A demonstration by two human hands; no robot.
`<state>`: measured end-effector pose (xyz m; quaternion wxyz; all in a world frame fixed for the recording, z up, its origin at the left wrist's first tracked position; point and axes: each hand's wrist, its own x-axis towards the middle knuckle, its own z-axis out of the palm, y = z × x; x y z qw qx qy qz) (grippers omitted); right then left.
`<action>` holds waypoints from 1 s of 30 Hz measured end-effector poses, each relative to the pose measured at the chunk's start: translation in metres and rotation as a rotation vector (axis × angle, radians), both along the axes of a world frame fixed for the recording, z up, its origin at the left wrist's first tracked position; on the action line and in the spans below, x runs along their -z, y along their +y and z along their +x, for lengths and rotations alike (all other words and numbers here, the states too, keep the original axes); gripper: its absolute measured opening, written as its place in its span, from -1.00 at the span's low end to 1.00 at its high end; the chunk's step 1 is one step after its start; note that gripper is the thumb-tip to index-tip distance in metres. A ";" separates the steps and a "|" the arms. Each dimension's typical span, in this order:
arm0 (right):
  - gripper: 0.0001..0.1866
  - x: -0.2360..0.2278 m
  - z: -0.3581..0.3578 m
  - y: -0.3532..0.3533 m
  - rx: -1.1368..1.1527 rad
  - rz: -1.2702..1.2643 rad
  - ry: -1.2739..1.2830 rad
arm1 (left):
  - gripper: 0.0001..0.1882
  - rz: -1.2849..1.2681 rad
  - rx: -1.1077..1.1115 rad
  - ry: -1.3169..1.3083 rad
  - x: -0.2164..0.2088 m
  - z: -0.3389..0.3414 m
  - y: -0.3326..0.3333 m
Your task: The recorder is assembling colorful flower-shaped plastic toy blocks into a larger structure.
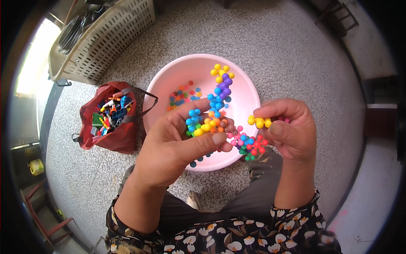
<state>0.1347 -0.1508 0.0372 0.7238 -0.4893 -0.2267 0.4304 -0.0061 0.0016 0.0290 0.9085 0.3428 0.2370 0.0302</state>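
My left hand (169, 144) grips a branching chain of knobbly plastic connector pieces (216, 101), made of small balls in blue, purple, yellow, orange, brown, pink, red and green. One arm of the chain points away from me, and another stretches right toward my other hand. Between thumb and fingertips, my right hand (292, 127) pinches a yellow connector piece (259, 122), apart from the chain. A bit of pink shows behind those fingers; what it belongs to is hidden. Both hands are above a pink basin (158, 84), where several loose flower-shaped pieces (185, 95) lie.
Left of the basin, a red bag (122, 146) stands full of mixed building toys (111, 112). Behind it is a cream slatted plastic basket (105, 42) holding metal items. The speckled floor (292, 55) surrounds these. A wooden stool (338, 19) is at the far right.
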 end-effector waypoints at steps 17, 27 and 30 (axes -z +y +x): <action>-0.80 -0.006 -0.005 0.002 -0.129 -0.283 -0.409 | -0.52 0.251 -0.067 -0.049 0.002 0.001 -0.006; -0.85 -0.002 -0.006 0.002 -0.161 -0.196 -0.500 | -0.56 0.294 -0.011 -0.069 0.005 0.000 -0.004; -0.87 -0.002 -0.004 0.002 -0.173 -0.178 -0.545 | -0.57 0.276 -0.032 -0.038 0.005 0.001 -0.004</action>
